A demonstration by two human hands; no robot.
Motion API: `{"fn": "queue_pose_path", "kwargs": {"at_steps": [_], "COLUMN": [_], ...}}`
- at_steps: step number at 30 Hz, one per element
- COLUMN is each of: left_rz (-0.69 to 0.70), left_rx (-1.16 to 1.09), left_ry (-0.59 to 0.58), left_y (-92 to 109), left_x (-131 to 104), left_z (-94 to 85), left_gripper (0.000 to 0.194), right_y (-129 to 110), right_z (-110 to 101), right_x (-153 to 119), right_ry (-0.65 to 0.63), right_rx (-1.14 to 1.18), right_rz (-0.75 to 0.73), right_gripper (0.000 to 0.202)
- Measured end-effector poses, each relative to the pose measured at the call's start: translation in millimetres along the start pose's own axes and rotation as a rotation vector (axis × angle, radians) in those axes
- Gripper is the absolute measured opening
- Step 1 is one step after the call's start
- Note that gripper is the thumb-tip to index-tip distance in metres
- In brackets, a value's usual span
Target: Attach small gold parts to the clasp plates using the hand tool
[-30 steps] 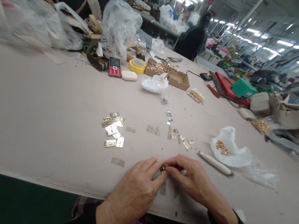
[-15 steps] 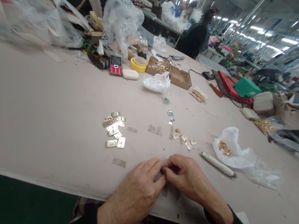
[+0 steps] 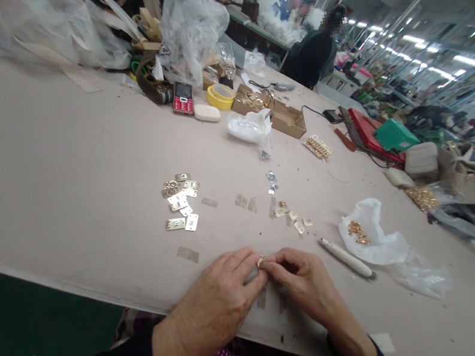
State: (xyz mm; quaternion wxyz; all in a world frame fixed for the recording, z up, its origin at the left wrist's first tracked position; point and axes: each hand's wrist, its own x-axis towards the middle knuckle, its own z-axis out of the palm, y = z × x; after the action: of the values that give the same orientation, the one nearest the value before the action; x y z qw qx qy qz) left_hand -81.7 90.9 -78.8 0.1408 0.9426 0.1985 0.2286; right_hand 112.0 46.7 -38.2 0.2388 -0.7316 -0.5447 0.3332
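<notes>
A small gold-coloured metal piece shows between my two hands, low over the table near its front edge. My left hand comes from the left, its fingers close together and its tips against the piece. From the right, the thumb and forefinger of my right hand pinch the same piece. Left of them lies a group of gold metal plates, some overlapping. Beyond my hands are several smaller gold plates and round silvery pieces. A pale pen-like tool lies right of my right hand.
A white plastic bag with gold parts is at the right. Farther back are a cardboard box, yellow tape, a red phone and plastic bags. Handbags stand far right. A person sits beyond the table.
The right hand's fingers have shifted slightly right, and the gold piece between the hands now shows. My left hand stays nearly in place.
</notes>
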Motion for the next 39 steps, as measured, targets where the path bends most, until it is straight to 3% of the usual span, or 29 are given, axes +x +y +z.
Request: {"fn": "queue_pose_path", "kwargs": {"at_steps": [9,12,14,15,17,20,22,25,29,32,35,37,39], "left_rz": [-0.001,-0.001,0.004,0.009,0.021,0.030,0.025,0.024,0.052,0.062,0.090,0.098,0.092], "left_rx": [0.010,0.007,0.002,-0.002,-0.011,-0.013,-0.010,-0.001,0.033,0.073,0.091,0.080,0.068], "left_ry": [0.001,-0.016,-0.013,-0.007,0.017,0.055,0.056,0.035,0.017,-0.029,-0.028,-0.005,0.017], "left_y": [0.1,-0.5,-0.8,-0.7,-0.4,0.6,1.0,0.5,-0.7,-0.7,-0.6,-0.8,-1.3], "left_x": [-0.4,0.0,-0.2,-0.4,-0.8,-0.4,0.6,2.4,4.6,6.5,7.2,6.1,4.3], "left_z": [3.7,2.8,1.4,0.7,-0.8,-1.8,-1.3,1.1,2.7,0.9,-0.5,0.3,2.2], "left_gripper": [0.036,0.038,0.038,0.036,0.030,0.028,0.031,0.036,0.037,0.031,0.031,0.032,0.033], "right_y": [-9.4,-9.2,-2.2,4.2,23.3,64.2,92.7,123.2,126.9,106.7,78.1,59.1,42.3], "right_z": [6.7,2.4,-6.9,-13.9,-31.7,-60.3,-74.0,-82.2,-82.9,-82.9,-77.0,-66.9,-52.7], "right_x": [2.6,5.9,6.2,5.5,2.3,-4.6,-8.2,-9.4,-10.6,-18.9,-27.8,-28.5,-23.7], "right_ry": [0.036,-0.016,-0.036,0.007,0.208,0.529,0.571,0.502,0.459,0.648,0.924,0.926,0.813], "right_rx": [-0.202,-0.107,-0.011,0.000,-0.102,-0.507,-0.700,-0.762,-0.700,-0.463,0.210,0.740,1.100], "right_rz": [0.055,0.054,0.026,0.014,-0.001,-0.063,-0.141,-0.218,-0.251,-0.121,0.008,-0.035,-0.097], "right_gripper": [0.023,0.012,0.021,0.024,0.030,0.041,0.050,0.050,0.046,0.048,0.037,0.025,0.015]}}
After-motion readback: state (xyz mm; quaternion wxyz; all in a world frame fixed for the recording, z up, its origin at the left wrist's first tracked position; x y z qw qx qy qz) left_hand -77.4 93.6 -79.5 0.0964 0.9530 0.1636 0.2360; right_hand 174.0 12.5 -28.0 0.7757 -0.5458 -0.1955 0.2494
